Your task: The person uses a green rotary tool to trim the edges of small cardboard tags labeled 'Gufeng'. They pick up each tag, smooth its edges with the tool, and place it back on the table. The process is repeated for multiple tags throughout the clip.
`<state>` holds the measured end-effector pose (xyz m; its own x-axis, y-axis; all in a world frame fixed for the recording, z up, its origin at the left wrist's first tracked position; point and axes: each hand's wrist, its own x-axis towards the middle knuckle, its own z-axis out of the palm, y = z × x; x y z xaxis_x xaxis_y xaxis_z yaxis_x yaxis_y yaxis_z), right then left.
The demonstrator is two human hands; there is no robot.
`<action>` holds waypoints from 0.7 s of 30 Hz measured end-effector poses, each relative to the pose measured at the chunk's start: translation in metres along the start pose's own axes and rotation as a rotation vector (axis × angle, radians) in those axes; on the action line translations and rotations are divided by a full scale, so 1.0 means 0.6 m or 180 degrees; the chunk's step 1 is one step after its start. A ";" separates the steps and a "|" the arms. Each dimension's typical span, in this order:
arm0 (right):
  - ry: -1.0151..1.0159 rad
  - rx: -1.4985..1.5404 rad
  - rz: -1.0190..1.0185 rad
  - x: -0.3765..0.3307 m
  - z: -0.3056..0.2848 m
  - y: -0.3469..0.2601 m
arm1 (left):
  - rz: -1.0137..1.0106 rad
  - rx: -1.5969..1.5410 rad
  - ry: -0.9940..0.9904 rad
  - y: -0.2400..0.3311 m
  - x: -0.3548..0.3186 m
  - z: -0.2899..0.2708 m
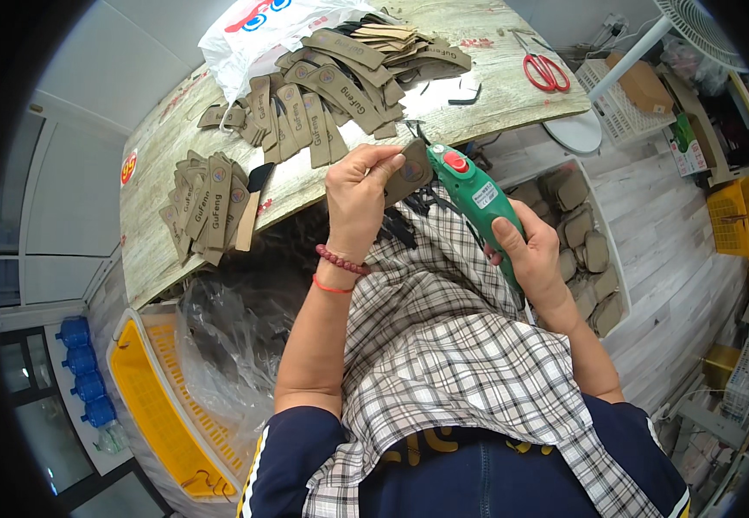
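My left hand [360,186] pinches a small taupe fabric piece [410,169] with a round emblem, just past the table's near edge. My right hand [527,255] is wrapped round green electric scissors [478,194] with a red button. Their dark blades point away from me and lie right beside the fabric piece. Whether the blades touch it I cannot tell. Black scraps [398,230] lie on the checked apron [469,345] below. On the table [297,186], a large heap of printed taupe strips [340,91] lies beyond my left hand, with a smaller pile [210,207] to its left.
Red-handled scissors [545,72] lie at the table's far right. A white plastic bag [258,39] stands behind the heap. To my right is a bin [620,285] of rounded taupe pieces. A yellow basket [154,397] and clear plastic bag [223,332] are at my left.
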<state>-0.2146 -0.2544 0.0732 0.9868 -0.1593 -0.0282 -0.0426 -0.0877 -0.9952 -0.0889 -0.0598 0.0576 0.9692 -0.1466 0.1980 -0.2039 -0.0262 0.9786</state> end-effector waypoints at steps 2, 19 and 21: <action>-0.0085 -0.0091 0.0003 0.006 -0.001 0.000 | -0.0079 0.0216 -0.0141 0.006 0.003 -0.020; 0.0100 -0.0082 0.0374 0.012 -0.002 0.034 | -0.0536 0.3566 0.1514 -0.131 0.246 -0.062; 0.0146 -0.0115 0.0391 0.010 -0.004 0.034 | -0.0632 0.3071 0.1768 -0.135 0.264 -0.039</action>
<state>-0.2098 -0.2595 0.0527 0.9658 -0.2156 -0.1444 -0.1690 -0.1000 -0.9805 0.0843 -0.0581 0.0112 0.8745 0.3986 0.2764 0.1721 -0.7877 0.5915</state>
